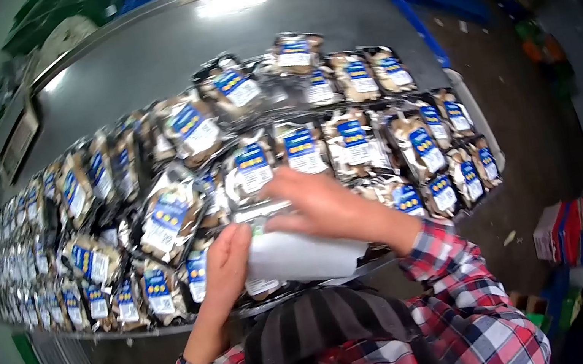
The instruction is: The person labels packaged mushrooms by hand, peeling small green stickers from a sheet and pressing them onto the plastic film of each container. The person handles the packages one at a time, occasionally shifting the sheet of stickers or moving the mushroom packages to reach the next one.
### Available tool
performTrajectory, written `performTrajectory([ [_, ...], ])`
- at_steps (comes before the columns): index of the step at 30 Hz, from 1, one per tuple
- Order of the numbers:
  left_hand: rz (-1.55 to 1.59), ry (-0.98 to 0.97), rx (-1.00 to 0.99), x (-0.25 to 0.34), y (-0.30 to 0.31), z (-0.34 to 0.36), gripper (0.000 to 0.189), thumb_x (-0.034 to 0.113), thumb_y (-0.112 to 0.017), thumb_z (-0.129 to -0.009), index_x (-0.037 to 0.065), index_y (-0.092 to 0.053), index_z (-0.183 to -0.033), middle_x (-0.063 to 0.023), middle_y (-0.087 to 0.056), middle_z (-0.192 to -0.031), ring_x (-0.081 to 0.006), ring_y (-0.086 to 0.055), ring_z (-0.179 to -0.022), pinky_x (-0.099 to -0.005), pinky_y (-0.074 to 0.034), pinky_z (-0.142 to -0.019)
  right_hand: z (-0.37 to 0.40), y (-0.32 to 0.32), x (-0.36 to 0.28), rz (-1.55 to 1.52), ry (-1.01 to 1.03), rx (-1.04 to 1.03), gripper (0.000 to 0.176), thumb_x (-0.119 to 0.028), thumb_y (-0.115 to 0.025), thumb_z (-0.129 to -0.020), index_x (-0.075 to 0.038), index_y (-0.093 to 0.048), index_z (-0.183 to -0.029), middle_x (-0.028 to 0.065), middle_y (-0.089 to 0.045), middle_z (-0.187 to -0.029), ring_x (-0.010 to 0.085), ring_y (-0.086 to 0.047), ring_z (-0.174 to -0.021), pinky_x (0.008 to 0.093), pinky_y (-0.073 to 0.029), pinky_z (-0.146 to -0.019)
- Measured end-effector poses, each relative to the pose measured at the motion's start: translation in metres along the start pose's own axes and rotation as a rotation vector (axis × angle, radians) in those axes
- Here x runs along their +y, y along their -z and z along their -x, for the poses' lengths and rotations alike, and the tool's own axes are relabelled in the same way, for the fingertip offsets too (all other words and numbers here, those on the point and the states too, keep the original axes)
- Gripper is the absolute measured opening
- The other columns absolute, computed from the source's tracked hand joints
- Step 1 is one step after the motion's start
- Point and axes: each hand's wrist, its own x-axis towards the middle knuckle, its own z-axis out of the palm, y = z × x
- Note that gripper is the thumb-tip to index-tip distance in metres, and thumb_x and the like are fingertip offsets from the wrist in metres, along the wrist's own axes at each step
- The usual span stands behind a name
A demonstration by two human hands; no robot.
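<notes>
My left hand (226,271) is closed at the left edge of a white paper sheet (307,254), its thumb pointing up. The sheet curves across the front of the table, close before my body. Over its upper edge reaches my right hand (322,206), slightly blurred, with index finger and thumb apart. Its fingertips are near a film-wrapped pack (252,165) with a blue and white label. Pale brown pieces show through the film of this and the neighbouring packs. Left of my hands, a similar labelled pack (168,216) lies tilted on others.
Rows of labelled packs (354,139) cover the near part of the metal table (155,58), crowded densely toward the left. One pack (296,52) sits farthest back. Blue material (431,4) runs beyond the table's far edge. A red and white box (566,232) stands at the right.
</notes>
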Motion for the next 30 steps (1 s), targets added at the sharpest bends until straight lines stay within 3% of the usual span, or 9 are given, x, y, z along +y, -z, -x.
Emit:
performTrajectory([
  [9,-0.084,-0.036,-0.041,-0.005,-0.017,-0.017,0.027,0.024,-0.046,-0.093,0.002,-0.053,-0.079,0.0049,-0.048,-0.069,-0.0017,-0.038,-0.064,-0.0179,-0.033,-0.057,0.032,-0.002,0.016,-0.127,0.088,0.231,0.007,-0.01,-0.058,-0.077,-0.005,-0.053,-0.08,0.0087,-0.05,-0.082,0.0244,-0.053,-0.077,0.0319,-0.044,-0.066],
  [12,-0.009,-0.003,0.032,-0.006,-0.015,-0.016,0.028,0.024,-0.046,-0.093,0.001,-0.055,-0.08,0.0041,-0.051,-0.069,-0.0018,-0.041,-0.063,-0.0174,-0.034,-0.058,0.069,0.053,0.058,-0.27,-0.374,0.536,0.011,-0.013,-0.06,-0.082,-0.004,-0.055,-0.085,0.0011,-0.055,-0.082,0.0083,-0.053,-0.072,0.025,-0.044,-0.065],
  [14,0.019,0.005,0.064,-0.013,-0.004,-0.015,0.029,0.025,-0.046,-0.093,0.002,-0.055,-0.08,0.0035,-0.052,-0.07,-0.002,-0.042,-0.063,-0.0174,-0.035,-0.057,0.104,0.096,0.115,0.052,-0.645,0.645,0.013,-0.016,-0.061,-0.081,-0.004,-0.056,-0.083,0.0005,-0.055,-0.073,0.008,-0.051,-0.067,0.0228,-0.043,-0.061],
  [18,0.035,0.006,0.074,-0.015,0.005,-0.01,0.029,0.026,-0.045,-0.093,0.004,-0.052,-0.075,0.0041,-0.049,-0.067,-0.0019,-0.04,-0.061,-0.0178,-0.033,-0.056,0.139,0.144,0.153,0.47,-0.764,0.275,0.021,-0.02,-0.063,-0.078,-0.001,-0.055,-0.076,0.004,-0.055,-0.07,0.0108,-0.05,-0.064,0.0265,-0.042,-0.059],
  [19,0.044,0.011,0.067,-0.015,0.005,-0.009,0.029,0.025,-0.045,-0.093,0.004,-0.051,-0.074,0.0044,-0.048,-0.067,-0.0017,-0.039,-0.061,-0.0178,-0.033,-0.056,0.141,0.141,0.155,0.253,-0.783,0.476,0.021,-0.02,-0.063,-0.077,-0.001,-0.055,-0.075,0.0043,-0.055,-0.07,0.011,-0.049,-0.064,0.0268,-0.042,-0.059],
  [21,0.043,0.028,0.065,-0.012,0.003,-0.005,0.029,0.025,-0.045,-0.093,0.004,-0.051,-0.075,0.0047,-0.048,-0.067,-0.0016,-0.039,-0.061,-0.0177,-0.033,-0.056,0.131,0.141,0.152,0.324,-0.875,0.321,0.019,-0.018,-0.063,-0.077,-0.002,-0.055,-0.074,0.0059,-0.056,-0.068,0.0113,-0.051,-0.064,0.0273,-0.042,-0.059],
  [23,0.036,0.035,0.072,-0.011,0.003,-0.003,0.028,0.024,-0.045,-0.093,0.004,-0.051,-0.075,0.005,-0.048,-0.067,-0.0015,-0.039,-0.062,-0.0176,-0.033,-0.056,0.135,0.129,0.18,0.7,-0.694,0.225,0.021,-0.02,-0.067,-0.072,-0.003,-0.056,-0.077,0.0111,-0.057,-0.074,0.0211,-0.055,-0.067,0.0316,-0.044,-0.062],
  [29,0.086,0.025,0.119,-0.005,0.009,0.006,0.027,0.024,-0.045,-0.093,0.006,-0.049,-0.073,0.0054,-0.045,-0.066,-0.0018,-0.037,-0.062,-0.0177,-0.032,-0.056,0.17,0.134,0.202,0.715,-0.961,0.691,0.047,-0.041,-0.067,-0.072,0.0,-0.057,-0.092,0.0218,-0.057,-0.093,0.0357,-0.055,-0.091,0.0406,-0.043,-0.079],
  [30,0.076,0.015,0.119,-0.015,0.017,0.006,0.027,0.024,-0.045,-0.093,0.006,-0.049,-0.073,0.0053,-0.046,-0.066,-0.002,-0.038,-0.062,-0.018,-0.032,-0.056,0.181,0.138,0.202,0.646,-1.14,0.561,0.05,-0.046,-0.061,-0.074,0.001,-0.06,-0.091,0.0237,-0.058,-0.093,0.0367,-0.055,-0.091,0.0408,-0.043,-0.079],
])
